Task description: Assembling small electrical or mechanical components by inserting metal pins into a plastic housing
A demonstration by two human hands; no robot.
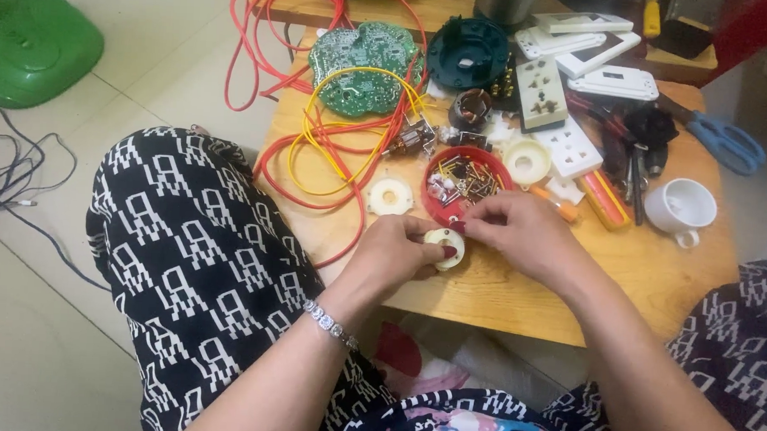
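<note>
Both your hands meet on a small cream plastic ring at the near edge of the desk

Your left hand pins the ring in a closed grip, thumb across its rim to steady it; your right hand arches in from 3 o'clock, fingertips pinched narrow at its top edge, whether on a part I cannot tell, the red dish of screws lying just beyond at 12 o'clock within easy reach

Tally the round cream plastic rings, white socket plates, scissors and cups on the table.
Cream rings: 3, at and one held by the left hand and right hand at
Socket plates: 2
Scissors: 1
Cups: 1
Total: 7
</note>
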